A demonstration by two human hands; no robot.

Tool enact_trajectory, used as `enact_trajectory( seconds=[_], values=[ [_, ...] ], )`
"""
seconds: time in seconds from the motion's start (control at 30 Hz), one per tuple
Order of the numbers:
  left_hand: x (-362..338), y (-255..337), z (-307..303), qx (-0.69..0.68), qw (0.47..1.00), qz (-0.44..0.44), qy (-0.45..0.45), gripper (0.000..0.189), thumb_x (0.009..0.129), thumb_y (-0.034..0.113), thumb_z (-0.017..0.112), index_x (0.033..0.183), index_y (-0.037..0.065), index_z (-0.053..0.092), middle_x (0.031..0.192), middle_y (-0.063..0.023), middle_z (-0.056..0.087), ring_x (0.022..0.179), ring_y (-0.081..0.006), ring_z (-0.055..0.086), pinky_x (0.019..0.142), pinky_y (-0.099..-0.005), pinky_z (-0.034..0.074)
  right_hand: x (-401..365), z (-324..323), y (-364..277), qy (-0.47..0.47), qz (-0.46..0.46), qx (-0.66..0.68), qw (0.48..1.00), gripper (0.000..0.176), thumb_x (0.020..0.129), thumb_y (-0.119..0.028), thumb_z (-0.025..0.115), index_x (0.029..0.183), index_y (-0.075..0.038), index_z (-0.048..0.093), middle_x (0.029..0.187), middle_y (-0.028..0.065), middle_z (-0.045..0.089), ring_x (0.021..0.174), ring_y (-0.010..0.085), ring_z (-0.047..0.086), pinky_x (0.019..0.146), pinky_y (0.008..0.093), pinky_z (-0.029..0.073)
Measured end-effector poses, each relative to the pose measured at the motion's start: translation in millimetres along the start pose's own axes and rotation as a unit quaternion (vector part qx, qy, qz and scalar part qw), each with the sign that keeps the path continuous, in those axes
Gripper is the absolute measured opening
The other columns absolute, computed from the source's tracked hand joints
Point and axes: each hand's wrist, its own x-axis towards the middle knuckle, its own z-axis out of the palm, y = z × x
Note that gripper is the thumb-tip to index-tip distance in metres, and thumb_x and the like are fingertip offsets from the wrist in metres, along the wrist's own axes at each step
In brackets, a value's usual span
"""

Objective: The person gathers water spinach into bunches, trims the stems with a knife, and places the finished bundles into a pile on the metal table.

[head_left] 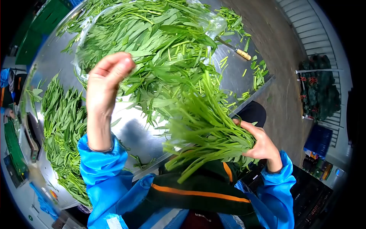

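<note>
A thick bunch of green leafy stems [213,133] is held in my right hand [263,143], in front of my body near the table edge. Its fingers wrap round the bunch's right end, and the stem ends fan out to the left, partly blurred. My left hand [108,76] is raised over the metal table, fingers curled together with the fingertips near the thumb; whether anything small is between them is hidden. Beyond it spreads a large pile of the same greens [141,34], partly on clear plastic [215,26]. A second pile of greens [63,129] lies at the left.
A knife with a light handle [243,54] lies on the metal table [133,141] at the right. Cut stem pieces [259,72] are scattered by the table's right edge. Dark netted bundles [319,87] and a blue crate [318,141] stand farther right.
</note>
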Motion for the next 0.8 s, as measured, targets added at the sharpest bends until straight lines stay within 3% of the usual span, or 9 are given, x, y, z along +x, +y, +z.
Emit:
enact_trajectory(
  seconds=[0.03, 0.13, 0.2, 0.23, 0.33, 0.5, 0.57, 0.7, 0.8],
  values=[
    [1.8, 7.1, -0.8, 0.035, 0.998, 0.028, 0.041, 0.026, 0.075, 0.003, 0.068, 0.101, 0.004, 0.064, 0.093, -0.0051, 0.066, 0.087, -0.0116, 0.06, 0.081, -0.0242, 0.047, -2.6, 0.1, 0.1, 0.006, 0.005, -0.019, 1.0, 0.078, 0.055, 0.005, 0.067, 0.129, 0.002, 0.042, 0.13, 0.0154, 0.048, 0.119, 0.0284, 0.048, 0.098, 0.0343, 0.038],
    [-7.9, 29.6, 37.7, 0.293, 0.912, 0.141, -0.249, 0.071, 0.065, 0.006, 0.075, 0.129, 0.004, 0.044, 0.131, -0.0095, 0.046, 0.115, -0.0198, 0.048, 0.096, -0.0357, 0.039, 1.3, -0.2, -6.9, 0.001, -0.006, -0.037, 0.999, 0.078, 0.055, 0.004, 0.069, 0.128, 0.001, 0.043, 0.128, 0.0154, 0.049, 0.117, 0.0303, 0.049, 0.097, 0.0352, 0.039],
    [-9.6, 18.4, 58.7, 0.338, 0.848, 0.195, -0.359, 0.085, 0.058, 0.005, 0.078, 0.133, 0.01, 0.04, 0.136, -0.0101, 0.038, 0.112, -0.0216, 0.049, 0.095, -0.0334, 0.038, 4.9, -4.7, -8.7, -0.021, -0.017, -0.038, 0.999, 0.078, 0.055, 0.002, 0.071, 0.128, 0.001, 0.043, 0.128, 0.0158, 0.05, 0.116, 0.0303, 0.05, 0.097, 0.0354, 0.039],
    [-10.4, 10.2, 66.8, 0.24, 0.891, 0.127, -0.364, 0.066, 0.06, 0.002, 0.076, 0.122, 0.009, 0.054, 0.116, -0.0088, 0.054, 0.097, -0.0192, 0.053, 0.085, -0.0313, 0.042, 2.5, -7.6, -4.5, -0.035, -0.025, -0.032, 0.999, 0.078, 0.056, 0.001, 0.072, 0.128, 0.001, 0.043, 0.128, 0.0162, 0.05, 0.116, 0.0298, 0.05, 0.097, 0.0354, 0.039],
    [1.5, 10.7, 51.4, 0.207, 0.921, 0.048, -0.327, 0.018, 0.066, -0.002, 0.072, 0.084, 0.003, 0.07, 0.075, -0.0033, 0.06, 0.073, -0.0117, 0.054, 0.067, -0.0243, 0.043, -4.0, -7.3, 8.7, -0.024, -0.009, 0.066, 0.997, 0.075, 0.058, -0.002, 0.075, 0.126, 0.002, 0.044, 0.126, 0.0164, 0.051, 0.114, 0.0271, 0.051, 0.096, 0.035, 0.039],
    [18.2, 8.2, 23.9, 0.085, 0.993, -0.082, 0.015, 0.013, 0.076, 0.005, 0.069, 0.089, 0.002, 0.068, 0.089, -0.004, 0.066, 0.079, -0.01, 0.06, 0.073, -0.0222, 0.047, -9.7, -13.5, 44.8, -0.072, -0.023, 0.172, 0.982, 0.078, 0.062, -0.008, 0.077, 0.129, 0.004, 0.04, 0.121, 0.0142, 0.054, 0.111, 0.0212, 0.05, 0.096, 0.0331, 0.036],
    [17.0, 12.1, 34.8, 0.129, 0.988, 0.052, -0.074, 0.027, 0.072, 0.003, 0.07, 0.098, 0.006, 0.064, 0.08, 0.0022, 0.058, 0.073, -0.0068, 0.052, 0.061, -0.018, 0.04, -6.8, -15.7, 48.4, -0.058, -0.011, 0.215, 0.975, 0.081, 0.06, -0.01, 0.078, 0.129, 0.004, 0.038, 0.122, 0.0127, 0.053, 0.111, 0.0182, 0.049, 0.096, 0.0326, 0.036],
    [1.6, 22.2, 82.6, 0.149, 0.942, 0.005, -0.299, 0.05, 0.067, -0.004, 0.073, 0.114, 0.008, 0.059, 0.1, -0.0021, 0.06, 0.084, -0.0055, 0.053, 0.064, -0.0192, 0.042, 2.5, -11.3, 45.3, -0.082, 0.035, 0.353, 0.931, 0.09, 0.059, -0.011, 0.077, 0.135, 0.003, 0.031, 0.129, 0.0118, 0.047, 0.115, 0.0182, 0.045, 0.098, 0.0334, 0.034],
    [21.3, 9.3, 72.3, 0.084, 0.981, -0.046, -0.171, 0.027, 0.076, 0.005, 0.068, 0.102, 0.006, 0.06, 0.082, 0.0033, 0.059, 0.068, -0.0038, 0.05, 0.064, -0.0183, 0.042, -10.7, -4.2, 59.8, -0.111, 0.053, 0.513, 0.849, 0.095, 0.059, -0.012, 0.075, 0.138, 0.003, 0.024, 0.137, 0.0144, 0.037, 0.123, 0.0221, 0.038, 0.102, 0.0362, 0.03]
  ],
)
